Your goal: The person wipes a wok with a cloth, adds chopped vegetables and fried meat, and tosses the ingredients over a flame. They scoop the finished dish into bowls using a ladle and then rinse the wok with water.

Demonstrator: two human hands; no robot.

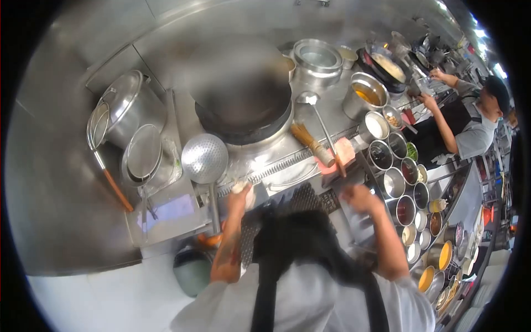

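My left hand is closed on a pale cloth at the counter's front edge, just right of the perforated skimmer. My right hand is blurred with its fingers curled, below the wooden handle end of the ladle; whether it holds anything is unclear. A dark wok stands ahead, its upper part lost in a grey blur. Between the wok and my right hand lie a straw brush and a pink cloth.
Lidded pot and strainers stand left. A metal pot and a container of orange liquid stand behind right. Several sauce and ingredient containers line the right side. A co-worker works beyond them. A green bin is below left.
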